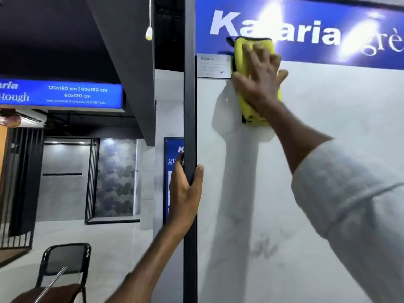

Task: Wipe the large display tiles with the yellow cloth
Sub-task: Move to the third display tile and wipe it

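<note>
Now | your left hand (185, 186) grips the frame (189, 106), fingers wrapped round its edge | your right hand (260, 77), spread flat, presses the yellow cloth (249, 110) on the tile (306, 171), top left corner | step: wiping, likely early | next: sweep right and downward, pressure even.

Our right hand (260, 77) lies flat on the cloth (255, 106), which straddles the seam between the display tile (306, 171) and the banner (306, 22) above it, just right of the label (213, 65). Our left hand (185, 189) grips the frame post (189, 106) along the tile's left edge. A chair (63, 263) stands far left, below.
</note>
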